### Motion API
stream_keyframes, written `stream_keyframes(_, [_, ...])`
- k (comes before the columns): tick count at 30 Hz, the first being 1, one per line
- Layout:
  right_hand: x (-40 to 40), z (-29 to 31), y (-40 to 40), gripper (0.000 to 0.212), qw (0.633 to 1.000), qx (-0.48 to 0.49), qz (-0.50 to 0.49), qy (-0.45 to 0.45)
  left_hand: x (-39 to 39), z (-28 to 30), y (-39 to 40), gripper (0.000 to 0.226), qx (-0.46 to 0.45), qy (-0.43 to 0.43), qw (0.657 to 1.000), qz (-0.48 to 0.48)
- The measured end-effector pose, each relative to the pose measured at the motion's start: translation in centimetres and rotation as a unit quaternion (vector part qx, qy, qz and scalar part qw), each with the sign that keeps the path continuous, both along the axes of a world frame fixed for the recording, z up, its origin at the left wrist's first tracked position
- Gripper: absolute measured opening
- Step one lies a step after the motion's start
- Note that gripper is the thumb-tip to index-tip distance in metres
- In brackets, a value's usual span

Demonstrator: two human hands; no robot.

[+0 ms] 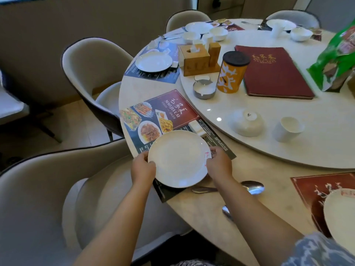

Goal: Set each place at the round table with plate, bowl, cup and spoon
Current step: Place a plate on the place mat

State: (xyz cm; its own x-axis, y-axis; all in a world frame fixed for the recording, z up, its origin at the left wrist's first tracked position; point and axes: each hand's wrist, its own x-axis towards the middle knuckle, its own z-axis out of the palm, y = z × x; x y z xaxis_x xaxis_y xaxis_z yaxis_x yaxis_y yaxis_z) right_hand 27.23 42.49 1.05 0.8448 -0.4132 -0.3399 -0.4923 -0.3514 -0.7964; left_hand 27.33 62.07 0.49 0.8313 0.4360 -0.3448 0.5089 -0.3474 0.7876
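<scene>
Hands (180, 166) on plate (178, 160) rim

Round table (201, 206): placemats (167, 114), spoons (252, 187), perhaps turntable (288, 143).

Plate (179, 159), in the two-handed grip: white glazed ceramic, smooth, glossy. Placemat (153, 120) beneath it: printed paper, slight sheen. Spoon (251, 187) right of the grip: polished metal. Counter (211, 204): pale stone-look, polished. Beyond the grip: tissue box (194, 58), matt wood; menu cover (272, 72), maroon, leather-like grain.
</scene>
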Motion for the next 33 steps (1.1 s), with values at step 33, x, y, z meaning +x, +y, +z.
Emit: stream_keyframes(33, [18.1,0.2,7.0,0.047,0.994,0.021,0.079,-0.068,13.7,0.2,5.5,0.048,0.035,-0.001,0.999,0.011])
